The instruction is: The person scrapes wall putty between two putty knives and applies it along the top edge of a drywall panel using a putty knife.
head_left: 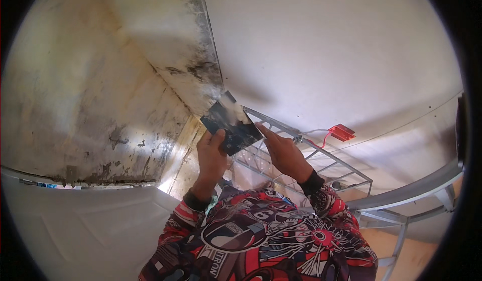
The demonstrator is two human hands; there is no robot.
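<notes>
A flat black plate (243, 136), smeared with pale paste (232, 111), is held up in front of me, tilted, near the corner where wall and ceiling panel meet. My left hand (212, 155) grips its lower left side, thumb lying on the face. At the right edge, my right hand (286, 155) pinches the plate with its fingers stretched along the rim; its thumb is hidden. A narrow dark strip rises at the plate's top behind the paste. I cannot tell whether it is a separate blade.
A stained, peeling wall (115, 105) stands at the left, and a pale ceiling panel (326, 45) spreads overhead. A red box-shaped fitting (342, 132) hangs by a wire at the right. Below it are a grey metal frame (346, 169) and a curved rail (401, 190). A white sheet (85, 226) lies lower left.
</notes>
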